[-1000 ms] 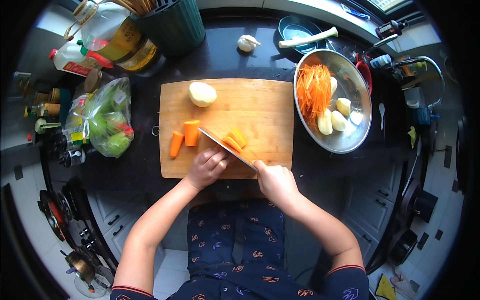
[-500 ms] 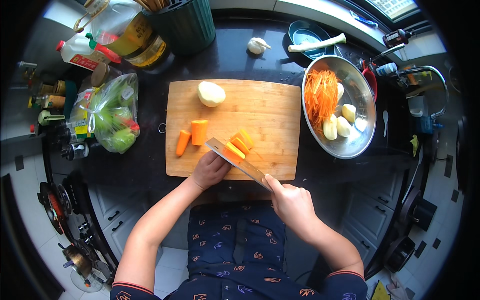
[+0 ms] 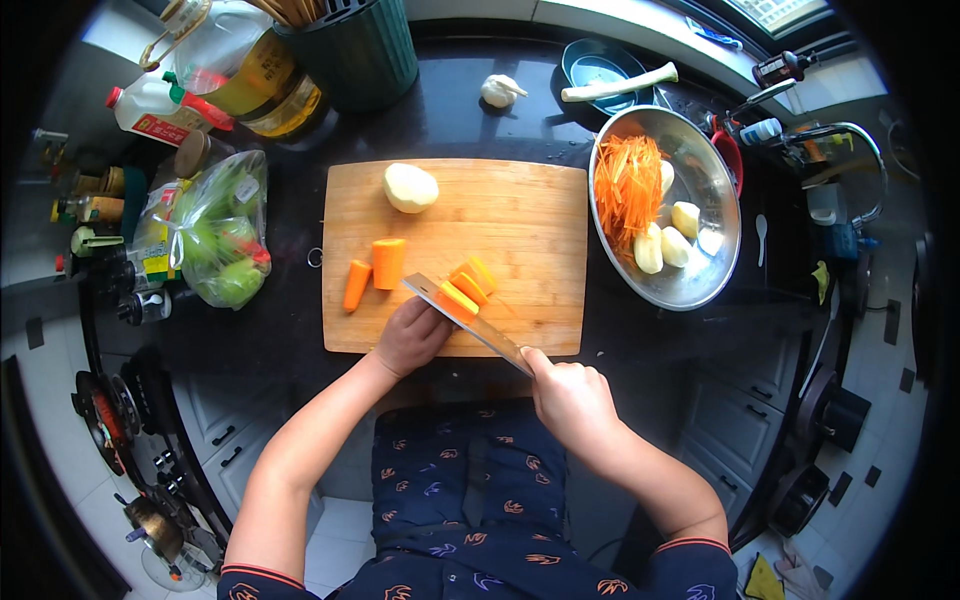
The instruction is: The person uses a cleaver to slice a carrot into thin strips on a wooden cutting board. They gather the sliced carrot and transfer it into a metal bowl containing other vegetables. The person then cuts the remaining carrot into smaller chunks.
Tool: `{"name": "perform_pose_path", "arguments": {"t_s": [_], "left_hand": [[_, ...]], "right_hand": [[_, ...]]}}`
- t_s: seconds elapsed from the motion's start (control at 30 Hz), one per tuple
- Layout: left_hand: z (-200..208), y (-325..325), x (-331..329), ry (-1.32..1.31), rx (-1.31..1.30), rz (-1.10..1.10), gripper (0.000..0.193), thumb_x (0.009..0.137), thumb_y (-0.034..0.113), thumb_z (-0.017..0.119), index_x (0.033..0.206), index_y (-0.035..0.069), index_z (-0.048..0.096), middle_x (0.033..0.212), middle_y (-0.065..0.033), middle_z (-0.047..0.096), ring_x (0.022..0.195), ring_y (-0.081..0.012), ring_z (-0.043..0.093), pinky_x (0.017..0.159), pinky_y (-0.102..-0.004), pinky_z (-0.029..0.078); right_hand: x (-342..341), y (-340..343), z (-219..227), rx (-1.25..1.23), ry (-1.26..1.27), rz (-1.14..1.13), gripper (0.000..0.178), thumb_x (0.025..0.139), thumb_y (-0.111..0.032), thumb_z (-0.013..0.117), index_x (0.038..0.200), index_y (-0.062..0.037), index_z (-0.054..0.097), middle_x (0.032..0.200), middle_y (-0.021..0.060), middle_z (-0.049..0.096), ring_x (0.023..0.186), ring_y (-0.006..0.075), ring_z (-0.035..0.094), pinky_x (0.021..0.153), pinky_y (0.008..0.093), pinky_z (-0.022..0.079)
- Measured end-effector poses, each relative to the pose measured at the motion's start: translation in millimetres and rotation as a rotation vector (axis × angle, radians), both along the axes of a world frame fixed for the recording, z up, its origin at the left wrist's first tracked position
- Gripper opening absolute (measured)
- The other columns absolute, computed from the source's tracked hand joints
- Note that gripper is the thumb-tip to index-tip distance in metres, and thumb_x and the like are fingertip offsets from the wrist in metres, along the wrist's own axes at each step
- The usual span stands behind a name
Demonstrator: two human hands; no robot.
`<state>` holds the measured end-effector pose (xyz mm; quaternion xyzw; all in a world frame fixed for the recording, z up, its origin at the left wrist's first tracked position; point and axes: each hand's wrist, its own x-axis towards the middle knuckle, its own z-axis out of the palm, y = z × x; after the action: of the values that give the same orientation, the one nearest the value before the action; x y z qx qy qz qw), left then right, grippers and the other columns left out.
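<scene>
My right hand (image 3: 576, 400) is closed round the handle of a kitchen knife (image 3: 490, 340), its broad blade slanting up and left over the near part of a wooden cutting board (image 3: 530, 220). My left hand (image 3: 413, 334) presses curled fingers against the blade's near left side; what lies under them is hidden. Several thick carrot slices (image 3: 466, 285) lie just beyond the blade. Left of them, a thick carrot chunk (image 3: 389, 264) stands beside a thinner carrot piece (image 3: 357, 286). A peeled potato (image 3: 411, 188) rests near the board's far edge.
Right of the board, a steel bowl (image 3: 722, 255) holds shredded carrot (image 3: 630, 190) and several pale peeled pieces. Garlic (image 3: 500, 91) and a dish (image 3: 590, 62) with a white stalk (image 3: 620, 84) lie behind. Bagged vegetables (image 3: 225, 235) and an oil jug (image 3: 262, 80) stand left.
The whole view has shifted slightly, so everything sits a little further left. Against the board, my hands, the knife and the carrot pieces hold nearly the same places.
</scene>
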<state>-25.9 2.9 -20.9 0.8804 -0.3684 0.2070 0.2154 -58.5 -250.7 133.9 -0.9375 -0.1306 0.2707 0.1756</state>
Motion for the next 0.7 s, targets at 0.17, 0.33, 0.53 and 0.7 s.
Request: {"name": "perform_pose_path", "arguments": {"t_s": [0.17, 0.33, 0.53, 0.7], "left_hand": [[0, 0, 1, -0.010, 0.001, 0.011, 0.016, 0.083, 0.014, 0.075, 0.095, 0.005, 0.073, 0.103, -0.0083, 0.068, 0.100, -0.0285, 0.066, 0.088, -0.0368, 0.057], [3, -3, 1, -0.006, -0.006, 0.007, 0.019, 0.083, 0.015, 0.075, 0.099, 0.006, 0.073, 0.108, -0.0068, 0.069, 0.103, -0.0273, 0.066, 0.089, -0.0368, 0.057], [-3, -3, 0, -0.009, -0.029, 0.024, 0.021, 0.083, 0.014, 0.073, 0.103, 0.008, 0.071, 0.112, -0.0046, 0.067, 0.107, -0.0255, 0.064, 0.092, -0.0369, 0.057], [-15, 1, 0, -0.022, -0.021, 0.018, 0.021, 0.083, 0.013, 0.067, 0.104, 0.014, 0.070, 0.115, -0.0026, 0.061, 0.109, -0.0231, 0.061, 0.093, -0.0358, 0.057]], "right_hand": [[3, 3, 0, 0.007, 0.032, -0.018, 0.026, 0.092, -0.006, 0.059, 0.117, -0.0033, 0.062, 0.072, 0.0214, 0.069, 0.066, 0.0414, 0.070, 0.062, 0.0514, 0.057], [14, 13, -20, 0.022, 0.006, -0.010, 0.017, 0.092, -0.006, 0.057, 0.109, -0.0035, 0.061, 0.069, 0.0214, 0.067, 0.066, 0.0424, 0.069, 0.062, 0.0526, 0.057], [25, 31, -35, 0.033, -0.091, -0.002, 0.014, 0.083, -0.001, 0.061, 0.097, -0.0016, 0.058, 0.069, 0.0220, 0.069, 0.069, 0.0401, 0.072, 0.063, 0.0501, 0.059], [28, 35, -61, 0.046, -0.165, 0.000, 0.013, 0.084, -0.002, 0.060, 0.097, -0.0019, 0.059, 0.069, 0.0217, 0.069, 0.065, 0.0384, 0.072, 0.061, 0.0486, 0.059]]}}
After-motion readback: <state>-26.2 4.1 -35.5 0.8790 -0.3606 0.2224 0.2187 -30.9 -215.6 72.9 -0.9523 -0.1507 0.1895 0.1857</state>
